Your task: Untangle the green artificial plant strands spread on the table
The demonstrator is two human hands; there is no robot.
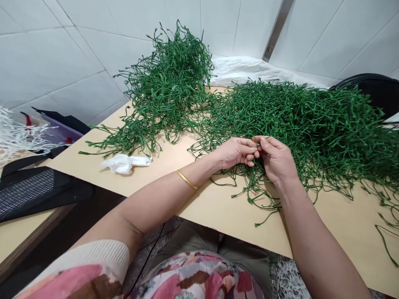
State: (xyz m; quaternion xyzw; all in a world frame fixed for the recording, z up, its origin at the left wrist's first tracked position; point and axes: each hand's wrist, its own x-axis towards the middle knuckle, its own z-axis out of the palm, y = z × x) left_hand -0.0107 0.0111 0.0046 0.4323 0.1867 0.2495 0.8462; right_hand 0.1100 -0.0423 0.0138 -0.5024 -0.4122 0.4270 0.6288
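My left hand (235,153) and my right hand (276,160) meet above the table, their fingertips pinched together on thin green strands. These plastic-looking stems trail down from my fingers into a large tangled green heap (296,120) that covers the right of the light wooden tabletop (218,207). The exact strand in each hand is hidden by my fingers. A second, taller green tangle (165,83) rises at the back left, touching the larger heap. A gold bangle (187,179) circles my left wrist.
A crumpled white tissue (124,163) lies on the tabletop. White cloth (243,70) sits along the white tiled wall (46,54). A black chair back (370,89) stands at the right. Black bags (34,191) and white fibrous material (18,133) are at the left.
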